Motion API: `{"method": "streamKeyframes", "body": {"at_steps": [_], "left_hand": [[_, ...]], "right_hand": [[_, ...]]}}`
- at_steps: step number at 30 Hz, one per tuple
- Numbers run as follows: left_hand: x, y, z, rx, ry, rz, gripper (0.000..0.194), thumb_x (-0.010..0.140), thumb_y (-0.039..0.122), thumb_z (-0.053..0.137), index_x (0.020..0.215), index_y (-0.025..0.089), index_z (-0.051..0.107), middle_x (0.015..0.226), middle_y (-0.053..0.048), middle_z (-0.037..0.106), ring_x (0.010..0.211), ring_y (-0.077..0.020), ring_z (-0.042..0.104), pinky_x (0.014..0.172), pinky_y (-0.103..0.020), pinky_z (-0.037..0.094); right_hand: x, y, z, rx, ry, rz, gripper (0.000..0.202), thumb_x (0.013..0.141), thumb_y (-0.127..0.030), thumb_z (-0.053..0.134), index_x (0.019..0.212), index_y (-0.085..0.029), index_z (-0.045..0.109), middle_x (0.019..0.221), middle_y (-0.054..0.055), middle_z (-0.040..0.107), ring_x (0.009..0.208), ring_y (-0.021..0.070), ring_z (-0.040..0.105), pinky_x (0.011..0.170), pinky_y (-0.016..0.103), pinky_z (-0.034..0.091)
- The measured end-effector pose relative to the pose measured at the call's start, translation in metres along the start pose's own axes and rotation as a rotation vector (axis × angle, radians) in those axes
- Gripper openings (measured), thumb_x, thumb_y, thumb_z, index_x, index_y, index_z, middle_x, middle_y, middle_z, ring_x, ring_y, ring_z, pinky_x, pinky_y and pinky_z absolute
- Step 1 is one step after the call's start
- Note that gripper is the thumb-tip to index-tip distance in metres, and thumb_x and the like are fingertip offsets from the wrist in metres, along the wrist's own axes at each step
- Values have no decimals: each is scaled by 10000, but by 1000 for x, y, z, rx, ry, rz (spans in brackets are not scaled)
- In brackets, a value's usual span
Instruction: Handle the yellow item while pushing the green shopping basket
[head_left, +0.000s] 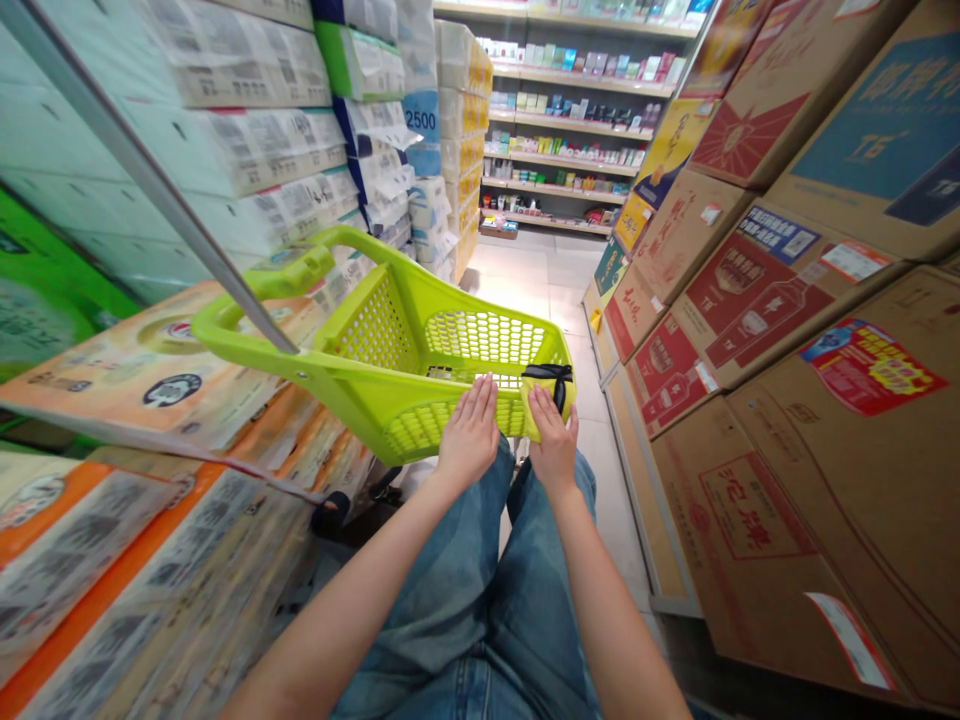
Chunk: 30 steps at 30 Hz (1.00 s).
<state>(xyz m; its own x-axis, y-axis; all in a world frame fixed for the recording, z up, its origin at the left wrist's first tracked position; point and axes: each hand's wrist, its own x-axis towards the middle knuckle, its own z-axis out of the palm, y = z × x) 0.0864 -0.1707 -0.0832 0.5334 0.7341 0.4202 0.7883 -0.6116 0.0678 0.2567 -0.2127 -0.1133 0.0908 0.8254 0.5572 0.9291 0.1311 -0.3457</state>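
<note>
A lime-green plastic shopping basket (360, 330) on wheels stands in the aisle in front of my knees. My left hand (469, 432) lies flat, fingers together, on its near rim. My right hand (553, 440) rests on a small yellow folded pouch (551, 395) with a black strap, which sits on the basket's right near corner. The basket's handle (281, 285) curves up to the left, and a grey pull rod (150, 175) runs from it toward the upper left.
Stacked tissue packs (247, 150) line the left side, brown cartons (787, 330) the right. The tiled aisle (536, 275) runs ahead to shelves of small goods (577, 110). My legs in blue jeans (480, 600) fill the lower middle.
</note>
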Motion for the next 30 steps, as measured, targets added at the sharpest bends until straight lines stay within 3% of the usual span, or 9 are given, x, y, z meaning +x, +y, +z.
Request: {"method": "streamKeyframes", "body": {"at_steps": [5,9,13,16,20,26,28,30], "left_hand": [[0,1,-2,2,-8,2,657,961,197,333,1570,57,133,1656,-96,153,1540,-194,68,1251,-385,170],[0,1,-2,-3,-8,0,669,955,196,344,1572,60,124,1655,-102,161,1540,-196,73,1250,-390,178],[0,-1,0,-12,-4,9,659,948,186,347,1565,55,156,1655,-105,159,1540,-203,74,1251,-397,176],[0,-2,2,-21,-4,10,661,942,186,357,1563,59,171,1651,-108,179,1539,-205,87,1250,-398,183],[-1,-1,1,-19,18,2,665,948,186,349,1571,74,145,1651,-99,183,1539,-196,90,1250,-399,184],[0,0,-2,-3,6,12,686,952,181,351,1578,70,93,1652,-104,173,1538,-200,103,1245,-394,201],[0,-1,-1,-2,10,16,697,950,182,355,1580,74,77,1651,-107,172,1538,-203,101,1243,-397,203],[0,-1,0,-6,16,17,699,948,181,357,1580,75,79,1650,-111,178,1537,-207,107,1242,-402,206]], "right_hand": [[-7,28,-6,21,37,223,869,675,-15,368,1496,-295,394,1545,39,447,1445,177,385,1219,546,105],[4,0,4,74,80,367,846,665,-31,366,1488,-220,420,1545,79,443,1461,208,357,1220,565,108],[19,-47,15,101,-14,224,819,685,-30,382,1480,-221,431,1550,58,437,1467,180,345,1242,506,78],[22,-60,14,106,-81,103,801,709,-30,401,1479,-251,430,1547,36,443,1461,155,352,1248,476,35],[14,-36,1,80,-93,60,832,697,-6,386,1480,-284,421,1547,15,444,1452,130,365,1244,472,-2],[-1,24,-14,110,-7,288,855,662,-24,371,1466,-309,439,1545,20,447,1450,165,376,1222,556,75],[0,27,-13,119,23,359,844,662,-37,371,1460,-302,449,1535,29,460,1444,181,388,1214,578,100],[5,16,-9,103,42,393,826,663,-45,378,1456,-259,461,1529,56,467,1444,196,388,1214,576,113]]}}
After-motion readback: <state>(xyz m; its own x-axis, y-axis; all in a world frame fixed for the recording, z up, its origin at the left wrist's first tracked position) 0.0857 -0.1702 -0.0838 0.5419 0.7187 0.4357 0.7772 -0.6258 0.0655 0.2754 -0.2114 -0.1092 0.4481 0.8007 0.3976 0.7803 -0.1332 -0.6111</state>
